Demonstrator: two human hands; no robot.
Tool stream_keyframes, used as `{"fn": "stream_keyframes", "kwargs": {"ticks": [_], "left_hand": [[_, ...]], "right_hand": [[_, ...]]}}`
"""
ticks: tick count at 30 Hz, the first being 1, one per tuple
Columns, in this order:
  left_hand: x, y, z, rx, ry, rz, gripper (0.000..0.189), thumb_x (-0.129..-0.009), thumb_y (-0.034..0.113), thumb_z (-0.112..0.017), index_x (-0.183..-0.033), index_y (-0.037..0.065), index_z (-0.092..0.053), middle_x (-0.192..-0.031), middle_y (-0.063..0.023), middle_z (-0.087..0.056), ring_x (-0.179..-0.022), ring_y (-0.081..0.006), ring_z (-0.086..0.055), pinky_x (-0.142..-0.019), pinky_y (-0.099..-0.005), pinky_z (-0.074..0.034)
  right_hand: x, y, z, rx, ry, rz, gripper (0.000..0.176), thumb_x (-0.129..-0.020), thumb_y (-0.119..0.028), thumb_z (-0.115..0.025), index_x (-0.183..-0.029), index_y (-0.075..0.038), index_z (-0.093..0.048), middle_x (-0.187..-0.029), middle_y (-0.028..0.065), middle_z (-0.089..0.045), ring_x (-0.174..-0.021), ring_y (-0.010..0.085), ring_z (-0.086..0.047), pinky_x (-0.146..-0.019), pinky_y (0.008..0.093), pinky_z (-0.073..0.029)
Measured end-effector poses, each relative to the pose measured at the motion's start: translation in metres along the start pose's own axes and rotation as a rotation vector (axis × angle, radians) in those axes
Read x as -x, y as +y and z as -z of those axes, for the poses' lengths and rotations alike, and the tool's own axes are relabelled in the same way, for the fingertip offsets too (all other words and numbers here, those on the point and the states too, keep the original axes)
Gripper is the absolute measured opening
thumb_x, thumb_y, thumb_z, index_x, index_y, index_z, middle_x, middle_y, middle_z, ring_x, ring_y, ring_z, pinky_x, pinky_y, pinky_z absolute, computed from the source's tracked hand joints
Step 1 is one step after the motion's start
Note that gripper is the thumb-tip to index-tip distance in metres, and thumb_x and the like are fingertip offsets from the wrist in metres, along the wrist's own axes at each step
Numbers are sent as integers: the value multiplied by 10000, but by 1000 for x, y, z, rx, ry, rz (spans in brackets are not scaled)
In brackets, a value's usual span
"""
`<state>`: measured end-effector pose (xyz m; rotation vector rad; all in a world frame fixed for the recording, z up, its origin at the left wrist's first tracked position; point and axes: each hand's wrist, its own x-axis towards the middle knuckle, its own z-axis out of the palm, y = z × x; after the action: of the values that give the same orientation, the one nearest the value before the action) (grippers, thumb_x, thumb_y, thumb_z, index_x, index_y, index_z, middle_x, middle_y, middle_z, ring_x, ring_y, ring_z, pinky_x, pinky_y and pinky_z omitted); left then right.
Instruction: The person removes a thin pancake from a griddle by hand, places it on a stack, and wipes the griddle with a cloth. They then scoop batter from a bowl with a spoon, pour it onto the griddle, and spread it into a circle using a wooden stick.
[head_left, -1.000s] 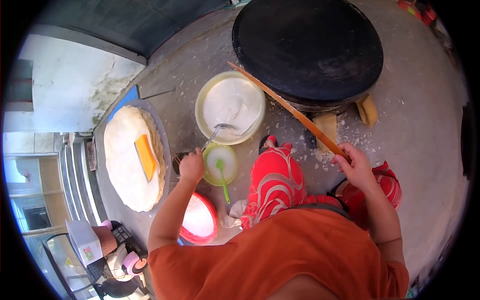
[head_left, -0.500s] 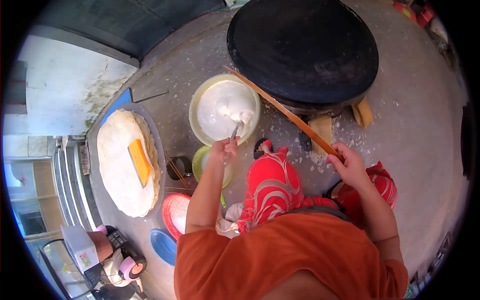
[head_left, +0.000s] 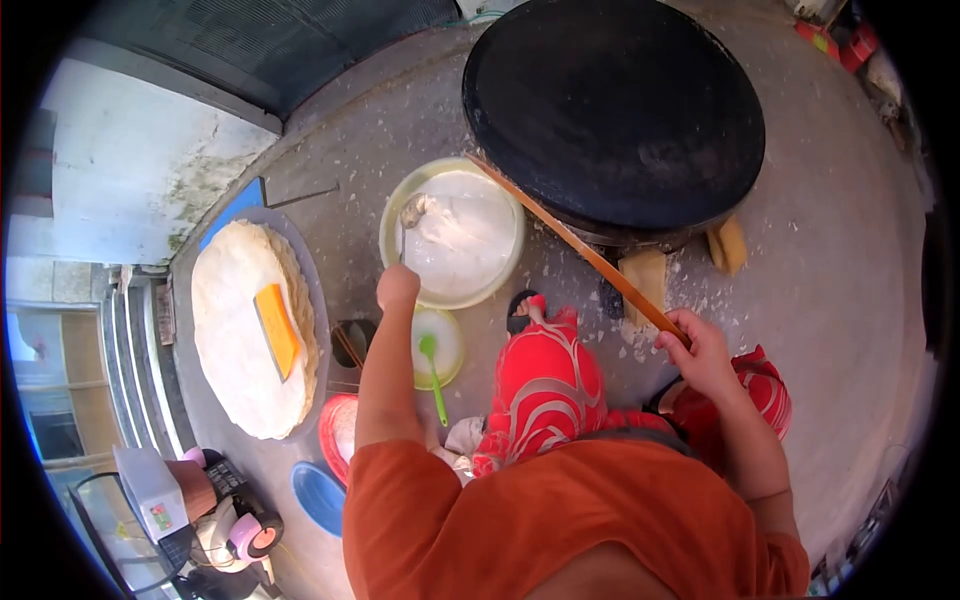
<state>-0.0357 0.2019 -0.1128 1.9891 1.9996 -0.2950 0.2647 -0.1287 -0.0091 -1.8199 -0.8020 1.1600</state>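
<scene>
In my closed left hand [head_left: 398, 287] is the thin handle of a metal ladle [head_left: 404, 235]. The ladle's head lies at the left side of a large bowl of white batter [head_left: 470, 245], against a thick raised lump. My right hand [head_left: 697, 350] grips the near end of a long wooden stick [head_left: 590, 255], which slants up and left. Its far tip is at the bowl's rim, beside the round black griddle [head_left: 615, 110]. Below the large bowl sits a green bowl [head_left: 455, 365] with a green spoon [head_left: 434, 375] in it.
At the left, a stack of pale flatbreads [head_left: 245, 330] lies on a round board, with a yellow scraper [head_left: 278, 330] on top. A red basin [head_left: 335, 430], a blue basin [head_left: 318, 495] and a dark pot [head_left: 350, 338] stand nearby. Wooden blocks [head_left: 728, 245] are under the griddle.
My left hand and the ladle have moved left across the batter, and the lump has shifted with them. The green spoon is now in fuller view. My right hand still holds the stick, nearly unmoved.
</scene>
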Motion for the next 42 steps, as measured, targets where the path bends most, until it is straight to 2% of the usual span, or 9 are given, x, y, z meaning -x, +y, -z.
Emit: {"fn": "stream_keyframes", "kwargs": {"ticks": [4, 6, 12, 21, 26, 28, 32, 35, 42], "left_hand": [[-16, 23, -39, -1, -35, -38, 255, -756, 127, -474, -929, -16, -595, -980, -229, -585, -882, -360, -573, -771, -430, -456], [-8, 15, -59, -59, -87, -187, 245, -770, 123, -459, -910, -26, -594, -960, -237, -585, -897, -371, -563, -783, -424, -449], [58, -35, -6, 56, -151, -317, 230, -810, 168, -450, -895, -16, -561, -869, -241, -590, -868, -387, -556, -753, -450, -441], [-20, -11, -16, -5, 11, -121, 257, -787, 148, -442, -931, 3, -597, -935, -224, -595, -906, -370, -565, -781, -431, -451], [-40, 68, -25, 158, 7, 10, 263, -755, 116, -446, -919, -6, -612, -956, -208, -603, -931, -356, -573, -789, -418, -463], [-37, 86, -33, 64, -113, -74, 301, -765, 117, -450, -989, -42, -572, -935, -235, -600, -925, -343, -583, -772, -406, -475], [-5, 83, -52, 25, -25, -131, 294, -773, 104, -439, -997, -53, -548, -910, -245, -600, -872, -352, -597, -750, -404, -479], [27, 66, -57, -180, 42, -344, 459, -784, 74, -430, -1210, -72, -342, -823, -235, -599, -774, -338, -613, -675, -403, -496], [76, -10, -4, -380, -31, -552, 501, -766, 85, -438, -1255, 11, -361, -845, -185, -574, -717, -325, -604, -603, -399, -491]], "right_hand": [[1, -2, -1, 55, 1, 1, 146, -827, -64, -543, -952, 8, -518, -710, 50, -589, -634, 81, -531, -578, 219, -424], [1, 2, -1, 28, 9, 22, 145, -825, -65, -546, -950, 6, -523, -707, 45, -586, -634, 79, -530, -576, 222, -424], [4, 6, -2, -36, 31, 41, 144, -822, -57, -546, -947, 9, -525, -702, 44, -579, -637, 83, -528, -587, 218, -426], [2, -1, 0, 40, 21, 8, 137, -823, -54, -544, -940, 16, -526, -708, 48, -586, -642, 82, -536, -587, 221, -428], [-1, -2, 1, 40, 46, -11, 139, -819, -59, -550, -936, 11, -525, -695, 52, -584, -616, 89, -533, -570, 226, -426], [1, -1, 3, 80, 36, -26, 139, -818, -62, -552, -934, 9, -525, -691, 53, -583, -612, 91, -534, -566, 228, -425], [2, 4, 0, 69, 34, 0, 141, -819, -64, -549, -938, 8, -521, -690, 52, -582, -611, 89, -531, -565, 225, -423], [1, 0, -3, 14, 12, -13, 138, -826, -61, -539, -945, 6, -522, -706, 41, -580, -629, 76, -521, -576, 219, -422], [1, 8, -5, -82, 46, 11, 135, -832, -54, -531, -953, 5, -523, -723, 30, -576, -654, 62, -514, -593, 202, -417]]}}
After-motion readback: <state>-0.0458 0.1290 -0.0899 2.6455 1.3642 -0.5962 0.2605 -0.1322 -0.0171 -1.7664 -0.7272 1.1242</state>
